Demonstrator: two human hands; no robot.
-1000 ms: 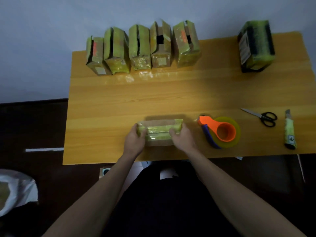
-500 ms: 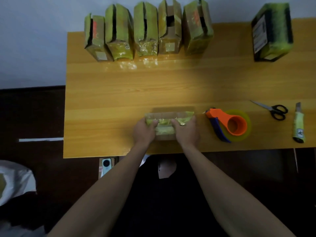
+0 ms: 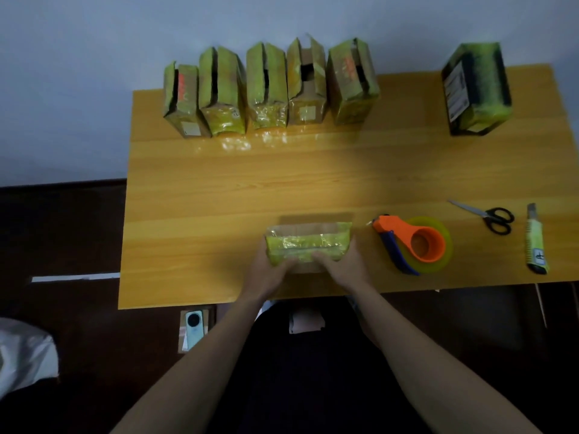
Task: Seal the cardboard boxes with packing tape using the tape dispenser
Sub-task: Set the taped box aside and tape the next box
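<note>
A small cardboard box wrapped in yellow-green tape lies near the table's front edge. My left hand holds its left end and my right hand holds its right end, fingers curled onto the near face. The orange tape dispenser with a yellow-green roll and blue handle lies on the table just right of the box, untouched. Several taped boxes stand in a row along the back edge, some with open flaps. A larger dark box stands at the back right.
Black-handled scissors and a utility knife lie at the right side of the wooden table. A phone lies on the floor below the table's front edge. A white bag sits at lower left.
Both hands have slid down from the box's top onto its near face. The box has shifted a little on the table. The dispenser has not moved.
</note>
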